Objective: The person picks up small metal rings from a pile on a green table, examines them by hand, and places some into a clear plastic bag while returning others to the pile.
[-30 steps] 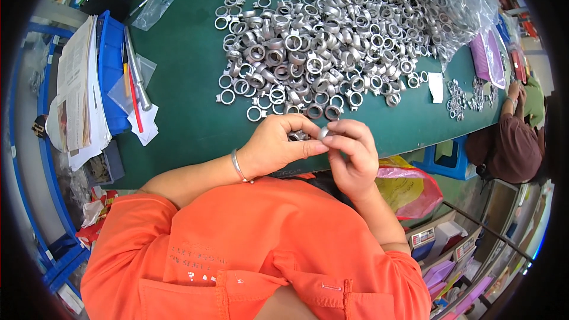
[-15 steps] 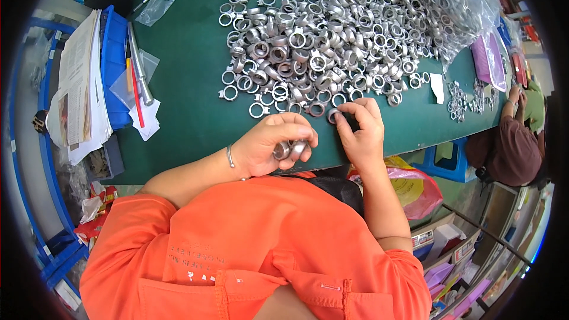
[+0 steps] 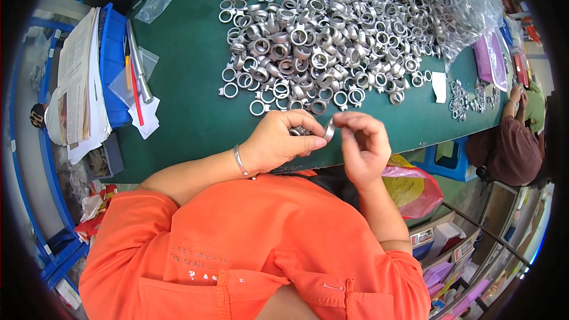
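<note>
Grey metal rings, many with a small lug on the side, lie in a large pile [image 3: 320, 41] on the green table [image 3: 184, 77]. In front of the pile, my left hand [image 3: 284, 136] is closed with more rings [image 3: 299, 131] partly hidden in its fingers. At its thumb and fingertips a single metal ring [image 3: 329, 130] stands on edge. My right hand [image 3: 366, 145] is beside it with curled fingers, the index fingertip at that ring's upper edge. Its thumb looks apart from the ring.
A clear bag of rings [image 3: 456, 9] sits at the far right, near a purple basket [image 3: 489, 59] and smaller metal parts [image 3: 459, 101]. At left are a blue tray [image 3: 112, 65], papers [image 3: 77, 89] and a metal rod [image 3: 137, 62]. Another person [image 3: 510, 148] sits at right.
My right hand has brought a ring from the pile's near edge to my left hand's fingertips. The left hand has turned, so its other rings show less.
</note>
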Demonstrator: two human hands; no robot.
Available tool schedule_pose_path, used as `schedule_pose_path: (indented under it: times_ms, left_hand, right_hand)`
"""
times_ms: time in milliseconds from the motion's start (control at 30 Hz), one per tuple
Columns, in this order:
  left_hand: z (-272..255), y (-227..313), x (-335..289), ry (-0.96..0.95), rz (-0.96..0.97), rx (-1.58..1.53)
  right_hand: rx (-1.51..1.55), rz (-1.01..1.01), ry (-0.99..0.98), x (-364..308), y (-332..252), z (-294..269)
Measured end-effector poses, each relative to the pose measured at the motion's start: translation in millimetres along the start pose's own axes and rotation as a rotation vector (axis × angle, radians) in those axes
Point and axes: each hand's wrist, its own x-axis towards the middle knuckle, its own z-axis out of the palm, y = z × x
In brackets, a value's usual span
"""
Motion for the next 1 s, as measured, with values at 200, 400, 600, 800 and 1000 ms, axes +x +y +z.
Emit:
schedule_pose_path:
  times_ms: [200,400,600,800,1000]
  left_hand:
    - [-7.2,-20.1,5.7,0.014,0.442,0.243]
    - [-1.2,-4.8,-2.4,0.043,0.132,0.002]
    - [-0.7,-13.2,1.6,0.101,0.362,0.121]
    - [-1.2,-8.9,2.0,0.026,0.049,-0.166]
    - [-6.5,-16.7,1.7,-0.145,-0.304,-0.695]
  right_hand:
    - [0.239,0.569,-0.249,-1.8,-4.5,-10.9]
    - [-0.009,0.180,-0.182,-3.2,1.9,-6.8]
    - [-0.232,0.029,-0.203,-0.6,-3.1,-6.2]
    - [-0.610,-0.307,-0.171,0.0,-7.9,0.0]
    - [-0.416,-0.349,-0.332,10.2,-18.8,2.6]
